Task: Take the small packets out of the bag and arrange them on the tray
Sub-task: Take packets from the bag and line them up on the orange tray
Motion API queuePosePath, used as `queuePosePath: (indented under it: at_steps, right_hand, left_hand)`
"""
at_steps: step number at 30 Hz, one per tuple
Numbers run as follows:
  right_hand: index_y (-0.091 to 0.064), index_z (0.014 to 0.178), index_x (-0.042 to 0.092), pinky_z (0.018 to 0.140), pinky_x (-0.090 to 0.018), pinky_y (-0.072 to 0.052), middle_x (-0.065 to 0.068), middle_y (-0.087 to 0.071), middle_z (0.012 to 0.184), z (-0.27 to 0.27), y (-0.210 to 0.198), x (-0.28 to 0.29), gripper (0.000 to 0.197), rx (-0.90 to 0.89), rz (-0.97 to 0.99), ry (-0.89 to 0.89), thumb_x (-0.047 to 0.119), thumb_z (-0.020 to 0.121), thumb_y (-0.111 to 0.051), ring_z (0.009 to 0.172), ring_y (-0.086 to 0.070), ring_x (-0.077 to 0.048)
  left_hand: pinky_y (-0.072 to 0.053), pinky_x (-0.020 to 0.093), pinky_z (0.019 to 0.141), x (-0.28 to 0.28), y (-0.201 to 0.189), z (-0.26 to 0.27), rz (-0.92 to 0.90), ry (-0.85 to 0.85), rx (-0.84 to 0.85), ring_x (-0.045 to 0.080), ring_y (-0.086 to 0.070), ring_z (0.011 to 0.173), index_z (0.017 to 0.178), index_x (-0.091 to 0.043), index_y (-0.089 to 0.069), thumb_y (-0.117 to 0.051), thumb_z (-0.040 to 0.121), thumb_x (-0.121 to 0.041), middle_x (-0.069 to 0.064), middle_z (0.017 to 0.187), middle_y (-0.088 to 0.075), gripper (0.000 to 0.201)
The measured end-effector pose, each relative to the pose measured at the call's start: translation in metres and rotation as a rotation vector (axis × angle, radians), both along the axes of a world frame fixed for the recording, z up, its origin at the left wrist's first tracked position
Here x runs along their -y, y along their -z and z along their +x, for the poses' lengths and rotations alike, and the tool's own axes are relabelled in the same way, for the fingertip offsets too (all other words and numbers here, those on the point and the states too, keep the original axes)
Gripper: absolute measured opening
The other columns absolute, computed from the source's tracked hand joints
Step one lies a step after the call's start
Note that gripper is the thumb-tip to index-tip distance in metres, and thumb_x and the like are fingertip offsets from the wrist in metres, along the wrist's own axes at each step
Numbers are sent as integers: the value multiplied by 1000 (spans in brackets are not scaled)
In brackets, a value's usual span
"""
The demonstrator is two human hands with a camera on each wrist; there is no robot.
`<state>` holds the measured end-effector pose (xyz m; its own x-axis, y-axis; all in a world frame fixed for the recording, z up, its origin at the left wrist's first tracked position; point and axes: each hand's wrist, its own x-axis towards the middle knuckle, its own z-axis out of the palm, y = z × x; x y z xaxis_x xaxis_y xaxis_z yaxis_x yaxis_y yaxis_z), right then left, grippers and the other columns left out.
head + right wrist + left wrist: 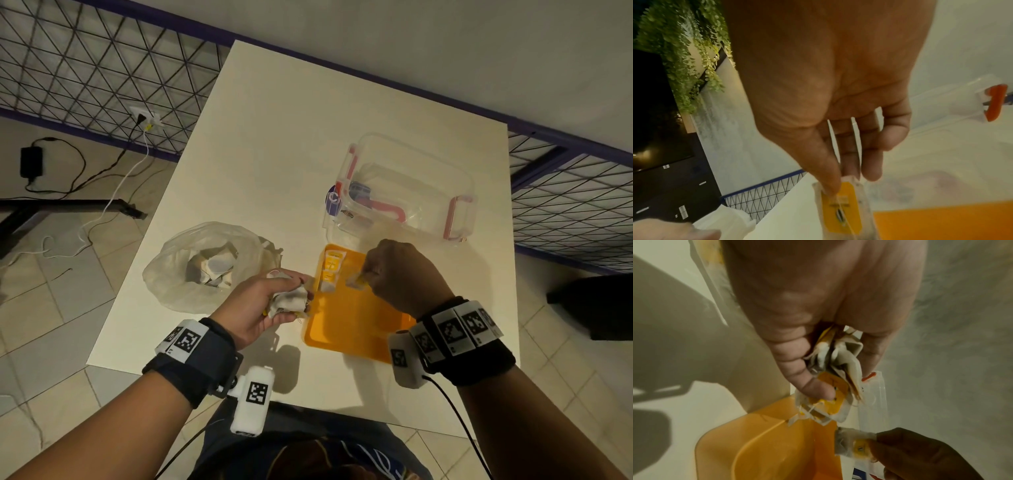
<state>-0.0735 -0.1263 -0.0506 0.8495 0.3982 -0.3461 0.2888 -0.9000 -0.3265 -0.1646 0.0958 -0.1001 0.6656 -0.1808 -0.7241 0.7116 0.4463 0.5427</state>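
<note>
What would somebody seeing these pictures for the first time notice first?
Probably the bright orange tray near the table's front edge, with the right hand pinching a small yellow-labelled packet over it beside a packet already lying there. Next, the left hand just left of the tray, gripping a crumpled bunch of packets. Behind it sits the open plastic bag, more packets inside.

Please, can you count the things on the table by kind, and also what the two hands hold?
Orange tray: 1
Plastic bag, packets inside, number unclear: 1
Clear container: 1
Packets lying on the tray: 2
Single packet in right hand: 1
Bunch of packets in left hand, number unclear: 1
Total: 7
</note>
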Motion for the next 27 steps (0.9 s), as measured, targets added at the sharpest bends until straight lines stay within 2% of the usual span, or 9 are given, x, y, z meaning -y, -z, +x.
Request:
queuePosePath:
  at_steps: [2,7,10,16,19,22,25,27]
  right_hand:
    - [-74,85,16,70,-39,-57,-2,-67,87,0,4,-1,10,-43,-26,40,16,84,-64,74,-61,-19]
    - [-71,88,16,71,-33,-56,-2,-69,86,0,9,-5,6,-131,2,111,19,88,-66,77,-63,-19]
    - [-69,90,15,68,-31,-52,-1,-66,86,-3,14,-9,7,-188,-31,82,20,89,-65,77,-62,-19]
    - [-66,93,16,70,-26,-49,0,-64,88,-9,27,-16,7,-297,-128,-14,16,91,-60,81,-61,-18]
    - [-62,95,14,69,-28,-54,-2,-69,87,-13,29,-21,8,-432,-125,-30,11,94,-54,73,-71,-15]
    - [-60,101,12,66,-28,-59,-6,-72,88,-15,32,-25,13,-520,-72,-14,8,97,-49,66,-73,-14]
    - [-61,105,11,65,-26,-58,-10,-73,90,-18,40,-28,15,-527,-25,0,4,95,-53,71,-71,-17]
    - [-62,104,13,64,-24,-57,-7,-72,89,-20,50,-29,14,-506,-4,28,4,94,-57,72,-71,-17]
  left_hand:
    - [-53,36,80,-1,0,-1,5,2,-13,34,-64,98,102,-12,-71,-59,95,-15,27,120,-66,15]
    - [-51,36,79,-1,-1,-4,-2,12,-23,36,-64,99,102,-11,-69,-57,95,-13,28,116,-67,15]
    - [-53,33,75,-4,0,-5,5,23,-29,35,-65,98,105,-12,-69,-57,94,-14,27,115,-68,16]
    - [-50,39,82,-5,6,-7,11,32,-26,39,-64,100,105,-11,-70,-59,94,-15,29,118,-66,16]
    - [-54,34,75,-4,5,-8,26,43,-22,38,-65,99,106,-11,-69,-57,94,-15,29,119,-65,17]
    - [-56,28,64,-4,4,-8,43,42,-26,35,-65,97,108,-10,-67,-58,94,-14,28,119,-65,17]
    - [-56,28,64,-4,5,-8,31,44,-26,35,-66,97,110,-11,-67,-60,94,-15,26,117,-67,18]
    - [-56,28,65,-3,5,-8,30,43,-25,35,-66,97,107,-12,-69,-61,93,-15,24,116,-68,17]
